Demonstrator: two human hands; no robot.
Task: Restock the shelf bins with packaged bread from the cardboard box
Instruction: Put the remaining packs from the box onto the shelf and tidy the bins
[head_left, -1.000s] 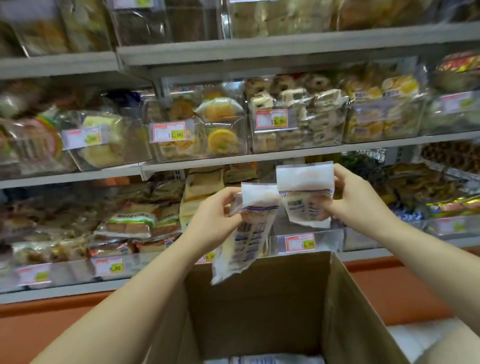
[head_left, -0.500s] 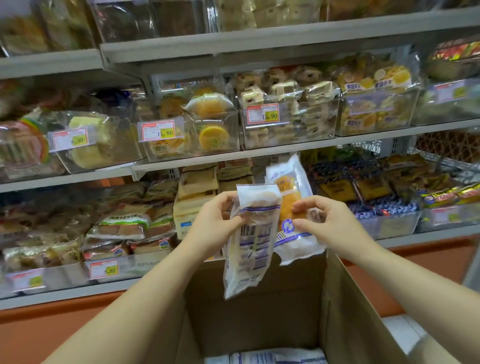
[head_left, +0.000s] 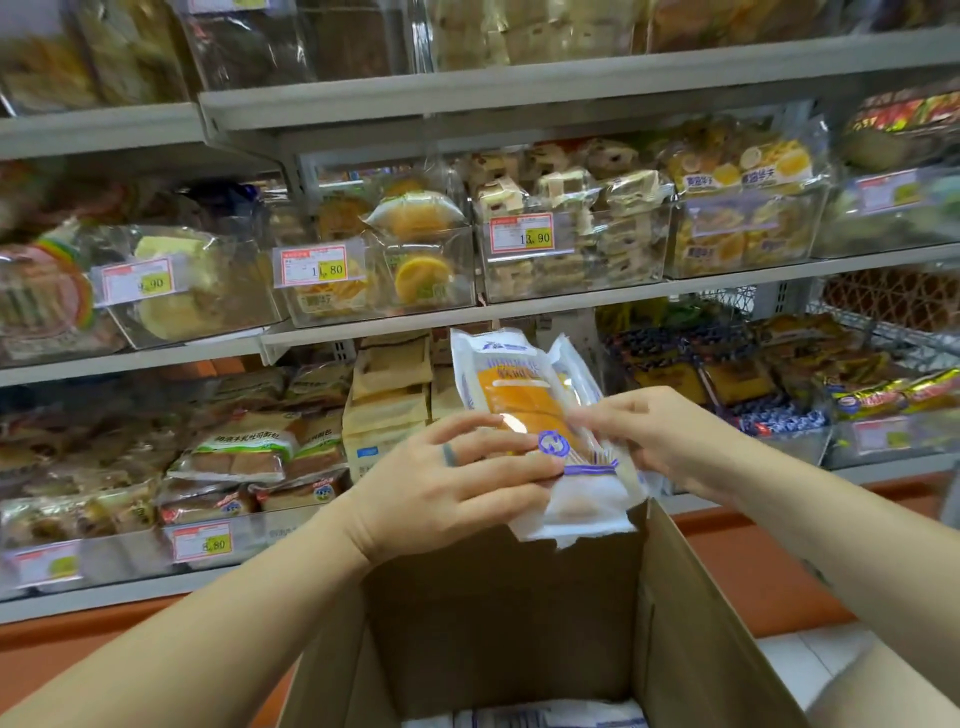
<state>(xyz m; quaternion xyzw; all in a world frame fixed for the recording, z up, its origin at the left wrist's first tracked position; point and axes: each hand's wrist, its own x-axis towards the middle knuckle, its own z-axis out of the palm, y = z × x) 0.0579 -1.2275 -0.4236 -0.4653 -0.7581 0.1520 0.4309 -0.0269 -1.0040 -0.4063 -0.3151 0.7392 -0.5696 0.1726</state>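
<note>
At the bottom of the view, nearest to the person, stands the open cardboard box (head_left: 519, 623), and deep inside it lie some more white packs (head_left: 524, 717). Just above its far edge both hands hold the bread packs (head_left: 519, 400), it seems two, one behind the other, upright and a little tilted. The left hand (head_left: 452, 478) has its grip on the lower front, with the fingers laid across the wrapper; the thumb is hidden. The right hand (head_left: 660, 441) pinches the right edge with a narrow grip. Behind them are the shelf bins (head_left: 374, 306), most rather full, with price tags (head_left: 314, 267) in front.

The danger, I think, is the smooth wrapper: the back pack may slide out and fall when one hand lets go. Also a pack may go into a wrong bin, because the breads look similar.
</note>
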